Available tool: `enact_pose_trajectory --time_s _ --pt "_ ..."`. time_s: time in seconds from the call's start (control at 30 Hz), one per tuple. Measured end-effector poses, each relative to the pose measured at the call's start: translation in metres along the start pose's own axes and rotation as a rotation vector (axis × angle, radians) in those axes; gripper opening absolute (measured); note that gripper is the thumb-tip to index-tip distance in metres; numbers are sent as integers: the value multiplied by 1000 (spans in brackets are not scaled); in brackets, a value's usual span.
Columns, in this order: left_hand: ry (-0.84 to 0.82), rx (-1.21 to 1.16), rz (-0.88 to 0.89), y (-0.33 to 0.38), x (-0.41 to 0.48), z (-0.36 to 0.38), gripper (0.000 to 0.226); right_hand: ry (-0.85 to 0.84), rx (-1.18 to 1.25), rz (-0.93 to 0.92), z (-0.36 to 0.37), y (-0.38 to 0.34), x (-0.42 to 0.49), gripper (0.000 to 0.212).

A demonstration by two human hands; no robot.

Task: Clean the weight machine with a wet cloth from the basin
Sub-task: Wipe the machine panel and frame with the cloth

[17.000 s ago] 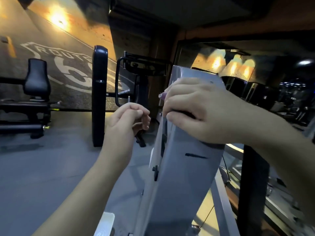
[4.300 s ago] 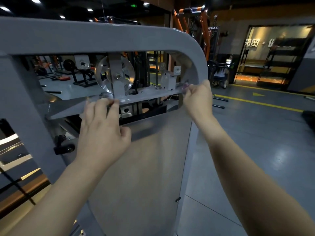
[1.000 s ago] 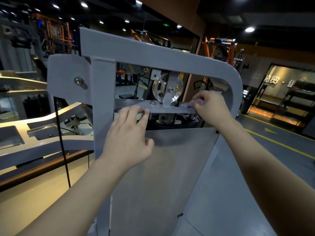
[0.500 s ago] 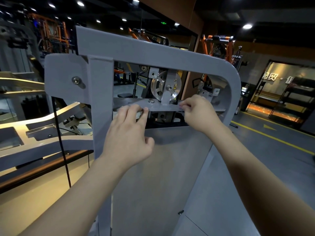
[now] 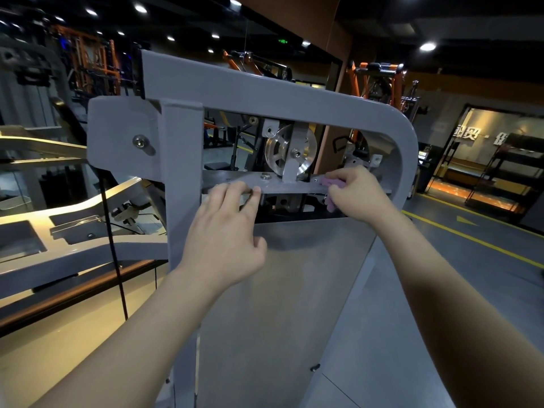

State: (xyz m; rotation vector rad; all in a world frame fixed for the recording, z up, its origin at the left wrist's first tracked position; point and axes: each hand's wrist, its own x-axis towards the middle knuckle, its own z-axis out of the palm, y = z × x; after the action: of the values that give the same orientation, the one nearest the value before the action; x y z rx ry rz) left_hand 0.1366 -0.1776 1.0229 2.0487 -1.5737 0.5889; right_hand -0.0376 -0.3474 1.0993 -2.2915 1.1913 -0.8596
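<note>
The grey weight machine [image 5: 265, 92] fills the middle of the view, its rounded frame standing over a pale shield panel [image 5: 279, 304]. On the lit wall far right, white Chinese characters [image 5: 468, 134] are cut off at the doorway, and I cannot read them surely. The left hand [image 5: 223, 240] lies released, straight fingers resting on the front edge of the flat cross plate [image 5: 235, 181]. The right hand [image 5: 356, 192] grasps the pink cloth [image 5: 331, 182], pressing it on the plate just right of the silver pulley [image 5: 278, 151]. A small green ceiling sign [image 5: 283, 41] is too small to read.
</note>
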Motion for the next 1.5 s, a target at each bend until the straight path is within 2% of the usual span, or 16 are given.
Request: enact_pose_trajectory --time_s 0.07,0.13,0.27,0.33,0.43,0.57,0.63,0.73,0.8,0.87,0.9,0.97,1.2,1.27,1.37,1.5 --pt "-15 -65 11 -3 -1 -4 74 -84 55 42 2 -13 0 42" --pt "-8 -141 16 -7 -5 -7 64 -102 -3 47 10 -27 -1 44" --pt "88 -187 25 -19 -24 -10 47 35 -284 -148 41 -37 -3 36" --pt "152 -208 16 -27 -33 -12 43 115 -422 -178 52 -41 -6 33" --pt "254 -215 2 -43 -43 -16 35 182 -437 -223 65 -53 -12 32" --pt "265 -190 -69 -56 -54 -20 29 167 -402 -213 85 -69 -13 32" --pt "254 -201 -83 -58 -57 -19 30 153 -351 -267 94 -84 -20 32" --pt "221 -216 -89 -63 -62 -17 30 -49 13 -453 104 -103 -45 32" --pt "195 -226 -86 -65 -64 -18 31 -51 181 -486 101 -101 -49 33" --pt "177 -242 -80 -67 -65 -20 33 97 91 -419 96 -87 -35 34" --pt "174 -247 -79 -67 -66 -21 33 170 -37 -365 94 -81 -28 33" --pt "176 -253 -73 -68 -66 -22 33 223 -235 -283 98 -76 -21 31" --pt "182 -259 -33 -73 -67 -23 26 267 -158 -427 134 -107 -51 31" --pt "186 -298 -35 -74 -69 -24 25 235 -101 -452 132 -104 -59 30" --pt "183 -418 -96 -73 -81 -22 20 70 179 -432 124 -89 -93 28" --pt "21 -709 -299 -59 -117 4 16 -137 480 -41 141 -32 -160 24"
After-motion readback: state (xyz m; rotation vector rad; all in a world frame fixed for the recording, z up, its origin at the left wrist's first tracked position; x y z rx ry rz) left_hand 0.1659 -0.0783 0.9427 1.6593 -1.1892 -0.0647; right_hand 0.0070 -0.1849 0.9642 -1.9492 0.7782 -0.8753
